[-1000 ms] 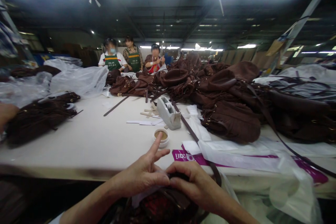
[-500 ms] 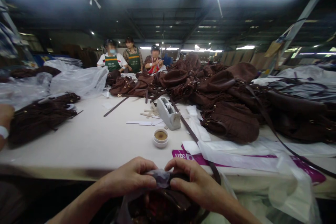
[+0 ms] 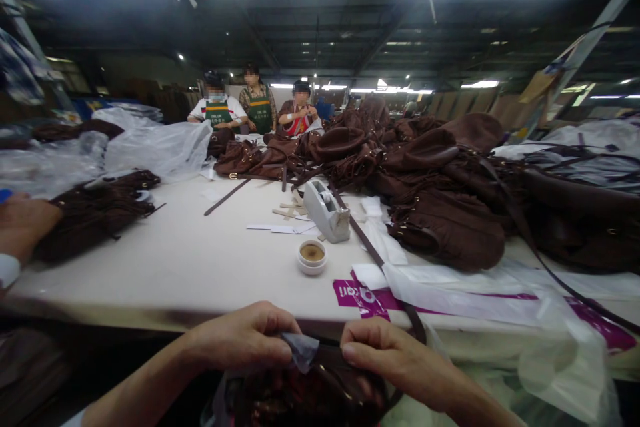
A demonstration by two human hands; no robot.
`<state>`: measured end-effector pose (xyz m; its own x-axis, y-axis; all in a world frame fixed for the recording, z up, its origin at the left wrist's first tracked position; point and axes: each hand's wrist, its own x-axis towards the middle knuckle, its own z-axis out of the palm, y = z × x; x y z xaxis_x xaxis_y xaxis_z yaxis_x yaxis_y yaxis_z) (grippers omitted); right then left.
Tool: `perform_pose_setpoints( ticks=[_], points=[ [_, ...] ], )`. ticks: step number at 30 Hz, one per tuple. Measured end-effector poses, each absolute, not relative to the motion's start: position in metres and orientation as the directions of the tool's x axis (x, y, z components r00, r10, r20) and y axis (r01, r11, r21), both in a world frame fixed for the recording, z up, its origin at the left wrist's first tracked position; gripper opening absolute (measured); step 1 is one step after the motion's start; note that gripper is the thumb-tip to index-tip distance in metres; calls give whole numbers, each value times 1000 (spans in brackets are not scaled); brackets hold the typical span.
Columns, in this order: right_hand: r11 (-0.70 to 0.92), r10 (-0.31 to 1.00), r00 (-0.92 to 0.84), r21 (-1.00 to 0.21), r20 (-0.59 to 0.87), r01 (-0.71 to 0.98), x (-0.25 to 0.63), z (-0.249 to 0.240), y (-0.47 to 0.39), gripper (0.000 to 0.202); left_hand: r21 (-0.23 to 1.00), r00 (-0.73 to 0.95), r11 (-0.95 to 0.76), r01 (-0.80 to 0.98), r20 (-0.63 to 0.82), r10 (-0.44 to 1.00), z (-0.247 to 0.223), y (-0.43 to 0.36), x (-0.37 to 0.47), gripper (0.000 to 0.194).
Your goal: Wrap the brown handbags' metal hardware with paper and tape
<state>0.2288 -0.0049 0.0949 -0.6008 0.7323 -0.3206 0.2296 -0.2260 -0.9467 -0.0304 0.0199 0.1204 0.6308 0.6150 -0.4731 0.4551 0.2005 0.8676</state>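
Working at the near edge of the table (image 3: 165,267), both hands stay low over the bag (image 3: 310,393) in the lap, below the rim. The left hand (image 3: 245,340) pinches a scrap of thin wrap (image 3: 303,350) between thumb and fingers; the right hand (image 3: 395,360) curls closed on the bag's top edge. Judging by this, a firm right grip and gentle left pull suit the flimsy wrap.

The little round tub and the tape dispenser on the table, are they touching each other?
Apart. The head view shows bare table between the little round tub and the tape dispenser behind it.
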Motion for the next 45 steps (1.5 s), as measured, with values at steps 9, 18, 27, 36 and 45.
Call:
perform_pose_setpoints(
  ticks=[9,18,27,36,45],
  points=[
    [177,905,-424,-923,16,342,195,93,-14,21,836,747,-198,512,-321,582,152,27,-14,28],
    [-151,752,-632,-982,-186,110,215,88,-22,19,605,740,-452,656,-395,544,185,36,-11,32],
    [-20,806,-590,-999,-44,47,194,76,-17,18,519,827,-645,561,-306,472,186,41,9,12],
    [-27,915,-403,-996,9,-84,183,53,-16,33,610,699,-462,644,-223,679,153,25,20,47],
    [-87,840,-542,-994,-37,-67,194,51,-22,36,579,725,-453,678,-422,545,177,42,-11,34]
  ],
)
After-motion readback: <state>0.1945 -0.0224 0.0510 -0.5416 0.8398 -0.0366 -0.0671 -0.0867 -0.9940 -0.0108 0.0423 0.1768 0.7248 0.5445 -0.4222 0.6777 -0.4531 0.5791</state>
